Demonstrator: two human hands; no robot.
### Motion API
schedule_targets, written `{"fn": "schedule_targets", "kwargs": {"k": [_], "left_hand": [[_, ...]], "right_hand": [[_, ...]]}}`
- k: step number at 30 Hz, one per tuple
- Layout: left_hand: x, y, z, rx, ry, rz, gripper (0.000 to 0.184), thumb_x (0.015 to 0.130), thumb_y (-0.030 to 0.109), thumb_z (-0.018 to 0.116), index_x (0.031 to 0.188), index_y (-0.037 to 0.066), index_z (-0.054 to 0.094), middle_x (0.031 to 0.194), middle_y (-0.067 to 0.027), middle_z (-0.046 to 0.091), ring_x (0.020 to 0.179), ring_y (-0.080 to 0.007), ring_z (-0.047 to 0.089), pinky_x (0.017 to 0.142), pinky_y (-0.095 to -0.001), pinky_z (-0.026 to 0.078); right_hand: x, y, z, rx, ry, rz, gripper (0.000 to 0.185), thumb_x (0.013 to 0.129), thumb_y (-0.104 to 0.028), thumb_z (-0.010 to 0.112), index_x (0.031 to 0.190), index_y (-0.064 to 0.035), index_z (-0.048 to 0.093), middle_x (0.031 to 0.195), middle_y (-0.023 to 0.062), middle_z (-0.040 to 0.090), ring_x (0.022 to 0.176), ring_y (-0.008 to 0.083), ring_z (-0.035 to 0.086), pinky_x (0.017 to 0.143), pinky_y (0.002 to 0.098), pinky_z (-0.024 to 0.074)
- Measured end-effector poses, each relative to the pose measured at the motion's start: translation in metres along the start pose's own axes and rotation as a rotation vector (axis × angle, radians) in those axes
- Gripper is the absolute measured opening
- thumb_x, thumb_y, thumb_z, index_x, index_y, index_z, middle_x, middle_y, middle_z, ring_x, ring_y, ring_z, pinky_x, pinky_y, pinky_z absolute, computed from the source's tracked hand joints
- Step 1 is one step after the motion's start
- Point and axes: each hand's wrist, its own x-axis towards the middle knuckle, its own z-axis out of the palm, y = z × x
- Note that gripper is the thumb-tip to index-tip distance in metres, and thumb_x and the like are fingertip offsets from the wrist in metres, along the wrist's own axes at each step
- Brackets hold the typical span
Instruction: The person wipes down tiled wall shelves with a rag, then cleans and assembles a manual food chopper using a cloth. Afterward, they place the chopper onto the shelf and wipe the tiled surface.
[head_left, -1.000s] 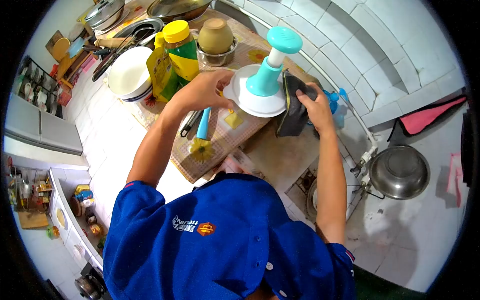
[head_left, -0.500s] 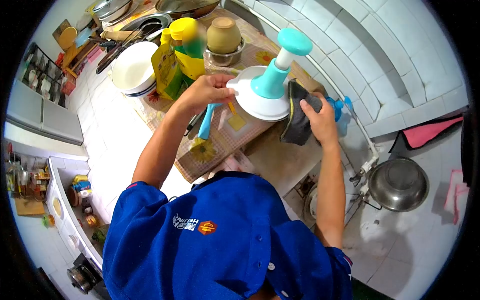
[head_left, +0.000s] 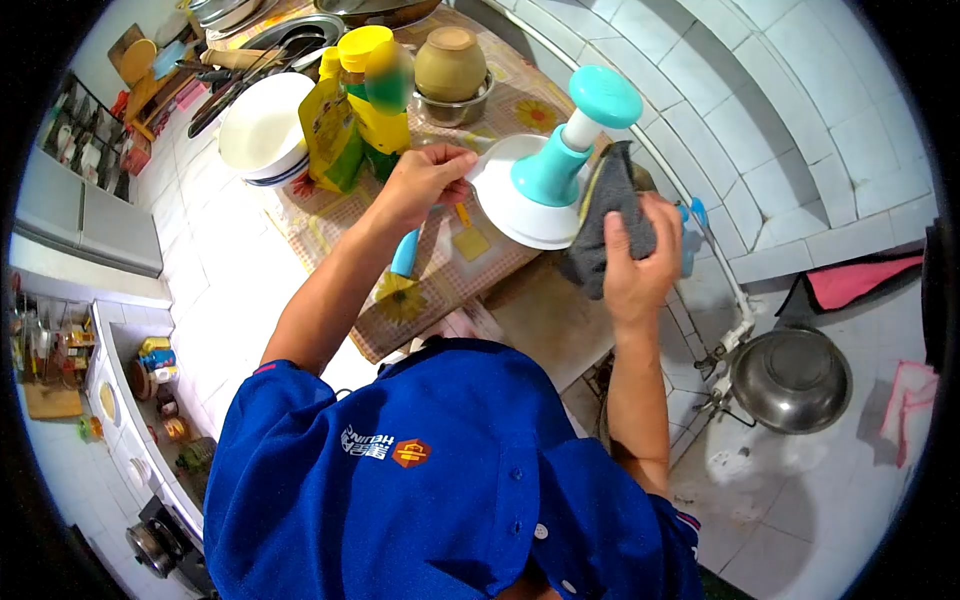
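My left hand (head_left: 424,186) pinches the left rim of a white round lid (head_left: 503,212), which is held tilted above the table's near edge. A turquoise pump handle (head_left: 552,172) with a broad knob (head_left: 605,96) rises from its middle. In my right hand (head_left: 645,258) is a dark grey cloth (head_left: 606,222), bunched against the lid's right edge. The cloth hides that part of the rim. Below my left hand, a blue-handled tool (head_left: 404,254) lies on the table, its other end hidden.
The table wears a checked, flowered cloth (head_left: 375,335). On it stand white bowls (head_left: 265,125), a yellow-capped bottle (head_left: 378,125), a yellow-green pouch (head_left: 330,140) and a brown pot (head_left: 448,65) in a metal bowl (head_left: 455,110). A pipe runs along the tiled wall; a metal basin (head_left: 790,380) sits right.
The lid has shifted slightly right with my left hand still at its rim. My right hand has turned, and the cloth now reaches higher along the lid's right edge.
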Motion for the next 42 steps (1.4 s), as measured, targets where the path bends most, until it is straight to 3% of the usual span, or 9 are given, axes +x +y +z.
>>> {"fn": "schedule_targets", "kwargs": {"k": [11, 20, 27, 29, 33, 35, 37, 39, 42], "left_hand": [[-0.007, 0.006, 0.007, -0.056, 0.078, -0.005, 0.026, 0.095, 0.028, 0.065, 0.108, 0.006, 0.068, 0.085, 0.0, 0.066, 0.069, -0.0079, 0.059, 0.065, -0.0215, 0.049], [0.001, 0.003, 0.003, -0.035, 0.088, -0.046, 0.026, 0.093, 0.025, 0.067, 0.108, 0.005, 0.067, 0.086, -0.0019, 0.066, 0.07, -0.0085, 0.061, 0.066, -0.0241, 0.054], [0.005, 0.004, 0.004, 0.038, 0.061, -0.048, 0.027, 0.092, 0.028, 0.066, 0.111, 0.009, 0.068, 0.087, 0.0021, 0.066, 0.069, -0.0063, 0.056, 0.065, -0.0222, 0.048], [0.006, 0.006, 0.005, 0.054, 0.083, -0.096, 0.026, 0.092, 0.028, 0.065, 0.11, 0.008, 0.069, 0.086, 0.0028, 0.064, 0.068, -0.0059, 0.055, 0.064, -0.0213, 0.046], [0.002, 0.013, 0.007, 0.149, 0.071, -0.017, 0.024, 0.092, 0.026, 0.064, 0.108, 0.008, 0.069, 0.084, 0.0033, 0.063, 0.067, -0.0051, 0.053, 0.061, -0.0202, 0.044], [-0.001, 0.016, 0.006, 0.212, 0.025, 0.062, 0.023, 0.093, 0.024, 0.063, 0.107, 0.007, 0.069, 0.082, 0.0037, 0.062, 0.063, -0.0043, 0.05, 0.057, -0.0198, 0.041], [-0.001, 0.012, 0.006, 0.206, 0.047, 0.066, 0.023, 0.093, 0.024, 0.063, 0.107, 0.007, 0.069, 0.081, 0.0039, 0.062, 0.062, -0.0041, 0.049, 0.055, -0.0199, 0.039], [0.003, 0.014, 0.008, 0.207, 0.057, 0.085, 0.022, 0.093, 0.023, 0.062, 0.107, 0.006, 0.068, 0.08, 0.0041, 0.061, 0.061, -0.0039, 0.048, 0.054, -0.0201, 0.038], [0.001, 0.014, 0.008, 0.211, 0.045, 0.068, 0.021, 0.093, 0.021, 0.062, 0.106, 0.005, 0.068, 0.081, 0.0041, 0.062, 0.06, -0.0038, 0.047, 0.054, -0.0196, 0.037]], "right_hand": [[0.003, 0.042, 0.02, 0.151, -0.211, 0.42, 0.033, 0.089, -0.021, 0.07, 0.111, 0.0024, 0.059, 0.109, 0.0192, 0.067, 0.1, 0.0273, 0.064, 0.089, 0.0351, 0.048], [0.006, 0.05, 0.016, 0.086, -0.258, 0.459, 0.033, 0.09, -0.022, 0.07, 0.113, 0.0004, 0.061, 0.096, 0.0142, 0.07, 0.088, 0.0219, 0.065, 0.082, 0.0322, 0.0497], [0.003, 0.014, 0.0, 0.311, 0.174, 0.496, 0.038, 0.089, -0.024, 0.072, 0.117, -0.0005, 0.06, 0.116, 0.0154, 0.062, 0.106, 0.0272, 0.059, 0.094, 0.0383, 0.0451], [0.001, 0.0, 0.008, -0.071, 0.039, 0.075, 0.04, 0.082, -0.02, 0.077, 0.114, -0.0024, 0.061, 0.113, 0.0158, 0.061, 0.108, 0.0316, 0.057, 0.096, 0.0423, 0.044], [-0.025, -0.013, 0.031, -0.285, -0.264, -0.237, 0.04, 0.073, -0.018, 0.08, 0.106, -0.0048, 0.064, 0.111, 0.0145, 0.059, 0.108, 0.037, 0.056, 0.091, 0.0482, 0.0453], [-0.022, 0.001, 0.014, -0.282, -0.283, -0.171, 0.038, 0.071, -0.018, 0.081, 0.103, -0.0052, 0.065, 0.11, 0.0146, 0.06, 0.105, 0.0356, 0.058, 0.088, 0.0469, 0.0465], [-0.016, 0.016, 0.004, -0.196, -0.236, 0.232, 0.038, 0.069, -0.017, 0.081, 0.103, -0.0071, 0.066, 0.109, 0.0135, 0.061, 0.104, 0.0333, 0.059, 0.088, 0.046, 0.0473], [-0.012, 0.01, 0.004, -0.161, -0.167, 0.209, 0.035, 0.072, -0.015, 0.077, 0.105, -0.0073, 0.065, 0.106, 0.0137, 0.062, 0.103, 0.0326, 0.059, 0.09, 0.0459, 0.0466], [-0.015, -0.021, 0.014, -0.196, -0.32, -0.278, 0.03, 0.078, -0.018, 0.075, 0.103, -0.0056, 0.066, 0.103, 0.0155, 0.064, 0.104, 0.0336, 0.059, 0.089, 0.0438, 0.0466]]}}
